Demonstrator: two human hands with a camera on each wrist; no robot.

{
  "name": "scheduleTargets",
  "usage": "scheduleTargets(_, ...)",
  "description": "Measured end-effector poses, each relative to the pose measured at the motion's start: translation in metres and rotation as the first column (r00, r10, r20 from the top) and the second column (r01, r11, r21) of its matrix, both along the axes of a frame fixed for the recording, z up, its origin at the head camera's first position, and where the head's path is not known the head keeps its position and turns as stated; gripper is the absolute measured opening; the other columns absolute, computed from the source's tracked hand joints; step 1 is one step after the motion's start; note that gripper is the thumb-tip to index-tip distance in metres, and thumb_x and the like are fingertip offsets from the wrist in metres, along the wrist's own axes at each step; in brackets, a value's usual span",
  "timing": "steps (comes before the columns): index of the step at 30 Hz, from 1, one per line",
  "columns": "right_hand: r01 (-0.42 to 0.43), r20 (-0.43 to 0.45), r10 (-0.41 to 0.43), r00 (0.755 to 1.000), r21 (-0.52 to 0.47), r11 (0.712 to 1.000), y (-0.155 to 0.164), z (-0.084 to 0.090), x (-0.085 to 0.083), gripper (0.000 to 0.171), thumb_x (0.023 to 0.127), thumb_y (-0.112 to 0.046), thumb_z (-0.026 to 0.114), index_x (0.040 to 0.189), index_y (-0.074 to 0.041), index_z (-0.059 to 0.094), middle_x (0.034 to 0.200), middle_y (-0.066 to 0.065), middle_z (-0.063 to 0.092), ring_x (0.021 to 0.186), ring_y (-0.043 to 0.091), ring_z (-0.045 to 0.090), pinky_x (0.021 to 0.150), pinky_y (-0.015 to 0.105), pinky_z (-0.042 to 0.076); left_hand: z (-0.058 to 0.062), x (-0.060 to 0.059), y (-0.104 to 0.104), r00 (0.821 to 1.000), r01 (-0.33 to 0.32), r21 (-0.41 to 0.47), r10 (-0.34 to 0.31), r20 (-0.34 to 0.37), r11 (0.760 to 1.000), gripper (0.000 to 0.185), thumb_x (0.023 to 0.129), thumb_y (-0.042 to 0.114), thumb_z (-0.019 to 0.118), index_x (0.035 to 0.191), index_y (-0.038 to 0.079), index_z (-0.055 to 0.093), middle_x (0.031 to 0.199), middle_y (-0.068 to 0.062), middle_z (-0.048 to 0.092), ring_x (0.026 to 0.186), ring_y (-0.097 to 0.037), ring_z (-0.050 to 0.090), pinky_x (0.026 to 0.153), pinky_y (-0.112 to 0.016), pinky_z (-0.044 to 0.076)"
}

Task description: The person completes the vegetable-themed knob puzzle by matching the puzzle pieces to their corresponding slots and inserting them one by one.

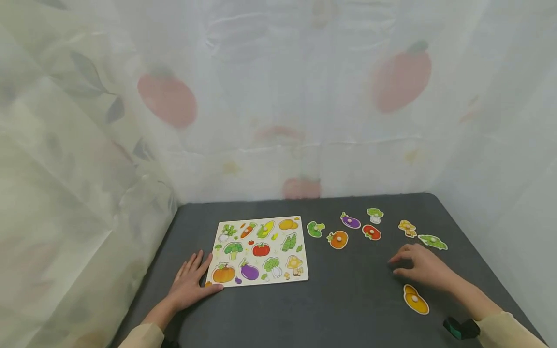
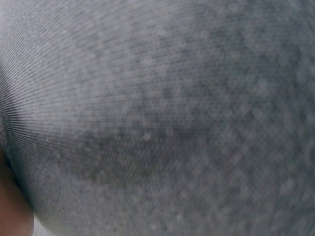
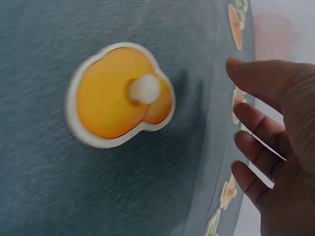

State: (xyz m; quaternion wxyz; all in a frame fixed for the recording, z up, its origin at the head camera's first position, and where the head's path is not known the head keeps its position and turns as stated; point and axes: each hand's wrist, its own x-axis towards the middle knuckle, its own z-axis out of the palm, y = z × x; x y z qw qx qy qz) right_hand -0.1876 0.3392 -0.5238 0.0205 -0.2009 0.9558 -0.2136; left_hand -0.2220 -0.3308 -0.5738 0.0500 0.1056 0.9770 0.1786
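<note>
A white vegetable puzzle board (image 1: 241, 250) lies left of centre on the dark table. My left hand (image 1: 190, 282) rests with spread fingers at the board's left edge, its thumb touching the near corner. In the head view my right hand (image 1: 419, 264) hovers over the table on the right, holding nothing, thumb and fingers apart. Just nearer than it lies a yellow-orange potato-shaped puzzle piece (image 1: 416, 299) with a white knob (image 3: 148, 89). Beyond that hand are a mushroom piece (image 1: 407, 228) and a pea pod piece (image 1: 432, 241). The left wrist view shows mostly blurred grey cloth.
Between board and right hand lie a broccoli piece (image 1: 315, 229), a pumpkin piece (image 1: 337, 239), an eggplant piece (image 1: 350, 221), a tomato piece (image 1: 371, 232) and a bok choy piece (image 1: 375, 215). A pale printed curtain (image 1: 278, 96) surrounds the table (image 1: 339, 309).
</note>
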Motion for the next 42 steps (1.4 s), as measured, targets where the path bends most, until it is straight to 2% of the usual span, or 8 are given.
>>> scheduleTargets(7, -0.043, 0.118, 0.045, 0.992, -0.018, 0.999, 0.013, -0.005, 0.014, 0.012, 0.084, -0.035, 0.084, 0.092, -0.038, 0.075, 0.098, -0.02, 0.06, 0.091, 0.01, 0.053, 0.073, 0.036, 0.047, 0.0, 0.001, 0.0, 1.0, 0.002, 0.011, -0.002, -0.007, 1.0, 0.113, 0.081, 0.074, 0.07, 0.163, 0.01, 0.028, 0.167, -0.026, 0.016, 0.153, -0.047, 0.008, 0.119, -0.066, 0.004)
scheduleTargets(14, -0.063, 0.173, 0.07, 0.982, -0.044, 0.997, 0.021, -0.008, 0.024, 0.013, 0.083, -0.035, 0.084, 0.085, -0.039, 0.072, 0.094, -0.02, 0.058, 0.088, 0.006, 0.049, 0.07, 0.032, 0.045, 0.001, 0.0, -0.002, 1.0, 0.003, 0.014, -0.002, -0.007, 1.0, 0.113, 0.081, 0.073, 0.07, 0.163, 0.009, 0.028, 0.166, -0.027, 0.017, 0.153, -0.048, 0.008, 0.119, -0.067, 0.004)
scheduleTargets(21, -0.093, 0.168, 0.096, 0.981, -0.028, 0.995, 0.027, -0.011, 0.029, 0.017, 0.082, -0.035, 0.085, 0.083, -0.038, 0.069, 0.092, -0.021, 0.056, 0.086, 0.004, 0.046, 0.069, 0.03, 0.045, 0.001, -0.001, -0.002, 1.0, 0.001, 0.015, -0.001, -0.003, 1.0, 0.112, 0.081, 0.074, 0.069, 0.163, 0.009, 0.027, 0.167, -0.026, 0.016, 0.153, -0.048, 0.007, 0.119, -0.067, 0.003)
scheduleTargets(27, -0.098, 0.209, 0.102, 0.973, -0.033, 0.995, 0.03, -0.011, 0.034, 0.016, 0.083, -0.032, 0.085, 0.084, -0.037, 0.069, 0.092, -0.02, 0.057, 0.085, 0.004, 0.046, 0.068, 0.029, 0.043, -0.001, -0.001, -0.002, 1.0, 0.004, 0.004, -0.004, 0.003, 1.0, 0.113, 0.081, 0.074, 0.069, 0.163, 0.009, 0.027, 0.167, -0.027, 0.015, 0.153, -0.047, 0.007, 0.119, -0.067, 0.003)
scheduleTargets(42, -0.131, 0.169, 0.135, 0.976, -0.033, 0.991, 0.032, -0.013, 0.038, 0.015, 0.084, -0.033, 0.085, 0.084, -0.039, 0.071, 0.092, -0.022, 0.056, 0.084, 0.001, 0.043, 0.065, 0.027, 0.045, 0.001, 0.001, 0.0, 1.0, 0.008, 0.016, -0.008, 0.002, 1.0, 0.112, 0.081, 0.074, 0.069, 0.164, 0.01, 0.027, 0.168, -0.024, 0.015, 0.153, -0.046, 0.006, 0.12, -0.065, 0.003)
